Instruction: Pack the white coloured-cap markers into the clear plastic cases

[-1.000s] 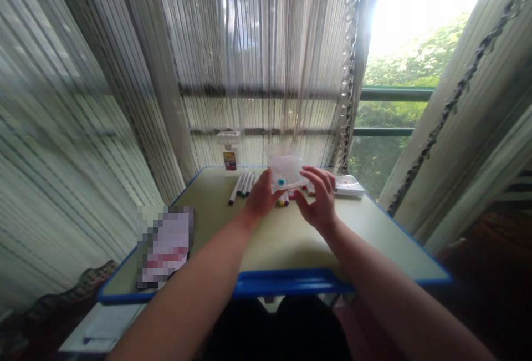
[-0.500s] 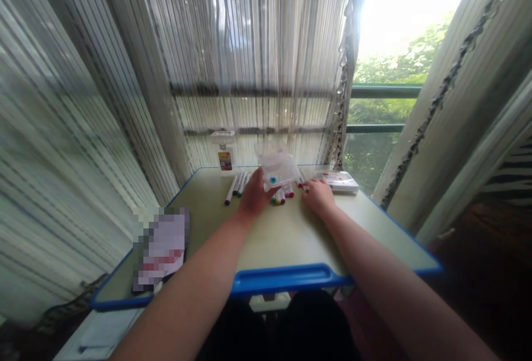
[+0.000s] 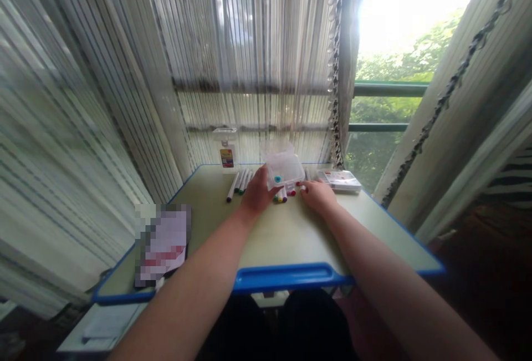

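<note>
My left hand (image 3: pixel 256 194) grips a clear plastic marker case (image 3: pixel 285 168), tilted above the far middle of the table (image 3: pixel 286 239); a teal cap shows through its side. Under the case lie several markers (image 3: pixel 285 193) with coloured caps. My right hand (image 3: pixel 318 194) rests on the table beside them, its fingers curled on a marker with a red end (image 3: pixel 302 187). More white markers (image 3: pixel 239 182) lie in a row to the left of my left hand.
A small clear box with a yellow label (image 3: pixel 225 147) stands at the back edge. A flat case (image 3: pixel 339 180) lies at the back right. A blurred-out paper (image 3: pixel 163 244) sits at the front left. Striped curtains and a window rail stand behind the table.
My right hand came down from beside the case to the tabletop and closed on a marker. The case tilted a little in my left hand.
</note>
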Available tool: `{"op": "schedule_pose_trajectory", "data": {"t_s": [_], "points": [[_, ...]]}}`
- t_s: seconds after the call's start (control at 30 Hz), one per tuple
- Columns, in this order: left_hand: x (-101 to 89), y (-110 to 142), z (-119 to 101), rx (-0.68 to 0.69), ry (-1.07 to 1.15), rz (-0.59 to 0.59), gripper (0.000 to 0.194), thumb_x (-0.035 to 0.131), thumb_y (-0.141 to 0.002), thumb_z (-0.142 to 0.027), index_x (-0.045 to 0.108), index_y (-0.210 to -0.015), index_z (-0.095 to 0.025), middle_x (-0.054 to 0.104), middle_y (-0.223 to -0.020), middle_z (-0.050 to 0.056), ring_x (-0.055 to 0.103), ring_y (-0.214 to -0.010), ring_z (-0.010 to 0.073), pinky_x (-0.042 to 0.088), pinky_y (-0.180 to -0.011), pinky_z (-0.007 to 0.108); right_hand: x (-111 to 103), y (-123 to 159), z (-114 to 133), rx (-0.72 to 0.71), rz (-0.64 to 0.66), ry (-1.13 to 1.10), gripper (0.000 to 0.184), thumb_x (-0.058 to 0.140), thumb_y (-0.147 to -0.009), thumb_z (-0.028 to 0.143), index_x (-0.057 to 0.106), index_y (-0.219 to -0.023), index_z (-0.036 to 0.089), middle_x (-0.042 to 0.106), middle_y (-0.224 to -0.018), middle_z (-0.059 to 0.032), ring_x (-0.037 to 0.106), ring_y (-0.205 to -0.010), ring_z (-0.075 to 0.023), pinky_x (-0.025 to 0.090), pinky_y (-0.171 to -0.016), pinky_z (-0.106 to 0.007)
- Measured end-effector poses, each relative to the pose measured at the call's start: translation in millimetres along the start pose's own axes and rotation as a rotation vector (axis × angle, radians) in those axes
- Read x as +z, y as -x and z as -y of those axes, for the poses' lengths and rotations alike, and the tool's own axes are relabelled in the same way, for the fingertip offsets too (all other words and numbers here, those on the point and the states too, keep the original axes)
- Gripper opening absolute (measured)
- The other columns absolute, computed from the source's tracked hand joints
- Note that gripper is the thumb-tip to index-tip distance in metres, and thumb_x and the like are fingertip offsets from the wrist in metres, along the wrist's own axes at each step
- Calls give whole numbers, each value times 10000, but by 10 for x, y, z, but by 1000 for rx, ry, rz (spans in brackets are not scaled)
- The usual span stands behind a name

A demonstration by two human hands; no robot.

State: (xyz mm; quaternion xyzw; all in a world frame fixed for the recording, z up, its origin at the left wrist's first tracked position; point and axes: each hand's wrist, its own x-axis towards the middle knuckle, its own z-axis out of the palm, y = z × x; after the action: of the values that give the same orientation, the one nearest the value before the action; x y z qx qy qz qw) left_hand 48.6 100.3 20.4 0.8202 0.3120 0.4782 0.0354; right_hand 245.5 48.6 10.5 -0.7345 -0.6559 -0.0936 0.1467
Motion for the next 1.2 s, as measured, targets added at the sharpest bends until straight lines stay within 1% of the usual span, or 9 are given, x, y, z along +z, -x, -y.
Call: {"op": "schedule_pose_trajectory", "data": {"t_s": [0.17, 0.3, 0.37, 0.47, 0.6, 0.77, 0.97, 1.1, 1.2], "points": [[18, 2, 25, 15, -3, -9, 505, 639, -753, -400, 450, -1185, -222, 595, -1141, 147, 578, -1089, 311, 504, -874, 484, -7, 7, -3, -43, 39, -9, 324, 436, -854, 278, 647, -1098, 247, 680, -1069, -68, 540, -980, -234, 390, -799, -328], [22, 5, 41, 22, 10, -31, 515, 637, -749, -418, 460, -1183, -205, 597, -1135, 156, 584, -1080, 311, 505, -882, 478, -27, 10, 20, -26, 36, -33, 355, 488, -827, 399, 630, -1083, 197, 690, -999, -85, 527, -980, -249, 388, -787, -332], [34, 10, 57, 38, 15, -41, 510, 622, -759, -431, 452, -1185, -209, 597, -1139, 149, 584, -1081, 305, 502, -887, 481, -35, 10, 26, -22, 31, -40, 386, 510, -807, 421, 621, -1094, 188, 692, -949, -89, 522, -973, -251, 384, -790, -335], [67, 18, 86, 59, 8, -35, 498, 600, -778, -437, 429, -1190, -216, 598, -1143, 140, 583, -1081, 300, 501, -879, 490, -41, 8, 8, -47, 10, -54, 387, 524, -786, 350, 611, -1144, 230, 684, -956, -69, 504, -977, -248, 369, -823, -340], [99, 21, 108, 100, -3, -26, 494, 608, -778, -411, 417, -1189, -215, 601, -1137, 153, 582, -1082, 314, 520, -824, 488, -18, 3, -33, -68, -32, -32, 377, 528, -772, 289, 643, -1130, 301, 631, -1115, -52, 449, -1051, -277, 335, -899, -377], [95, 26, 105, 119, -42, -11, 504, 616, -773, -388, 406, -1188, -194, 598, -1116, 166, 590, -1059, 336, 537, -752, 478, 56, -10, -62, -94, 28, -59, 377, 478, -803, 218, 655, -1100, 368, 595, -1208, -10, 422, -1093, -285, 324, -919, -416], [89, 30, 118, 148, -59, -25, 498, 609, -786, -387, 397, -1203, -214, 591, -1109, 151, 599, -1041, 312, 540, -758, 458, 98, -33, -70, -131, 19, -104, 328, 480, -793, 213, 659, -1048, 319, 604, -1195, -25, 432, -1086, -305, 337, -898, -444], [81, 31, 125, 138, -58, -29, 489, 586, -801, -385, 391, -1213, -209, 590, -1109, 155, 598, -1039, 303, 536, -784, 468, 126, -39, -53, -138, 42, -160, 310, 483, -771, 207, 635, -1033, 277, 622, -1172, -46, 441, -1076, -323, 351, -874, -460], [85, 26, 114, 130, -49, -21, 474, 574, -805, -396, 400, -1200, -199, 592, -1101, 161, 599, -1033, 302, 538, -777, 470, 178, -51, -57, -152, 23, -188, 304, 488, -752, 183, 620, -1018, 249, 644, -1130, -65, 450, -1068, -322, 354, -872, -462]]}}
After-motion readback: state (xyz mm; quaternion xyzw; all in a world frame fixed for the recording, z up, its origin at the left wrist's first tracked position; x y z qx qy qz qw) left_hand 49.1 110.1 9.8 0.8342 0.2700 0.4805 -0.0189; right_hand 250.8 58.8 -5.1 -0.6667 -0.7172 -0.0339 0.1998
